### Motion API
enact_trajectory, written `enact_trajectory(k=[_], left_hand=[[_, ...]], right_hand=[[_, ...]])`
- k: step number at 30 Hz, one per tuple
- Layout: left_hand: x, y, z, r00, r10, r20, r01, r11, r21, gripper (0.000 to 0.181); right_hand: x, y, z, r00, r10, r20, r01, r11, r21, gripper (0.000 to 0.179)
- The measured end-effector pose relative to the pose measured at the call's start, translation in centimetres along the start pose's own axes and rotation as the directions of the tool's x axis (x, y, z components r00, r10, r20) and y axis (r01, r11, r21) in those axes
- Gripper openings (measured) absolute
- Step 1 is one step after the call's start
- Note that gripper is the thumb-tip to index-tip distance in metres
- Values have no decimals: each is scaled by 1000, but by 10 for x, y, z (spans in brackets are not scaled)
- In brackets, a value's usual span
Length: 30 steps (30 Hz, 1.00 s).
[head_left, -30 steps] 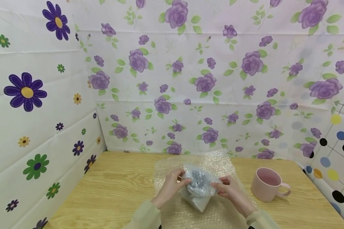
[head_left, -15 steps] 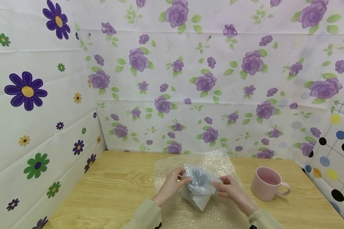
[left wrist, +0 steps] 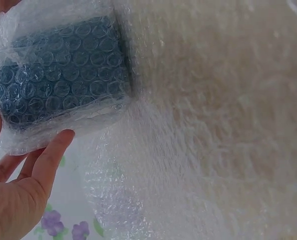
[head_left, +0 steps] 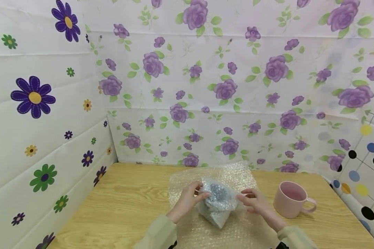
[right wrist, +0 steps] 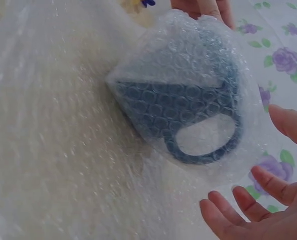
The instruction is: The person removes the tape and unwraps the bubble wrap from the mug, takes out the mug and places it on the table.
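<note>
A blue mug (right wrist: 173, 107) wrapped in bubble wrap (right wrist: 188, 55) sits tilted on a larger bubble wrap sheet (head_left: 246, 231); its handle shows through the film in the right wrist view. My left hand (head_left: 187, 200) grips the wrapped mug's left side in the head view, thumb in front and fingers behind. Close to the right side of the package is my right hand (head_left: 256, 203). In the right wrist view its fingers (right wrist: 276, 185) are spread and loosely bent, apart from the wrap, with nothing between them.
A pink mug (head_left: 290, 199) stands upright to the right of the sheet, its handle pointing right. The wooden table (head_left: 127, 197) meets a flowered cloth backdrop (head_left: 174, 86) behind and patterned cloths at both sides.
My right hand has let go of the wrapped mug's right edge and drawn slightly to the right. The left hand keeps its grip. The head view has shifted a little.
</note>
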<state>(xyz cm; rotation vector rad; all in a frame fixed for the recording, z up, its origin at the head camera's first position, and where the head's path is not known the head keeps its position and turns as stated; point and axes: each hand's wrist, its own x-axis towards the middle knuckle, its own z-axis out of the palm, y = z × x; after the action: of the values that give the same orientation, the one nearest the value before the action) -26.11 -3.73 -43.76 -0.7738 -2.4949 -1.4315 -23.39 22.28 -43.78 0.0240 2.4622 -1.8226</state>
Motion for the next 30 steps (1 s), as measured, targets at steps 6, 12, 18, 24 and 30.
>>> enact_trajectory(k=[6, 12, 18, 24, 30], left_hand=[[0, 0, 0, 1000, -19, 3, 19, 1000, -3, 33], [0, -2, 0, 1000, -17, 2, 17, 1000, 3, 33], [0, 0, 1, 1000, -17, -1, 17, 1000, 10, 34], [0, 0, 2, 1000, -7, -3, 7, 1000, 24, 33], [0, -3, 2, 1000, -2, -6, 2, 1000, 19, 33]], right_hand=[[4, -8, -7, 997, -76, -19, 76, 997, -19, 49], [8, -16, -8, 980, -197, 9, 197, 976, -88, 47], [12, -19, -4, 945, -319, 74, 326, 937, -129, 45], [11, -21, -1, 927, -355, 125, 368, 924, -103, 45], [12, -23, 3, 905, -370, 211, 394, 915, -88, 52]])
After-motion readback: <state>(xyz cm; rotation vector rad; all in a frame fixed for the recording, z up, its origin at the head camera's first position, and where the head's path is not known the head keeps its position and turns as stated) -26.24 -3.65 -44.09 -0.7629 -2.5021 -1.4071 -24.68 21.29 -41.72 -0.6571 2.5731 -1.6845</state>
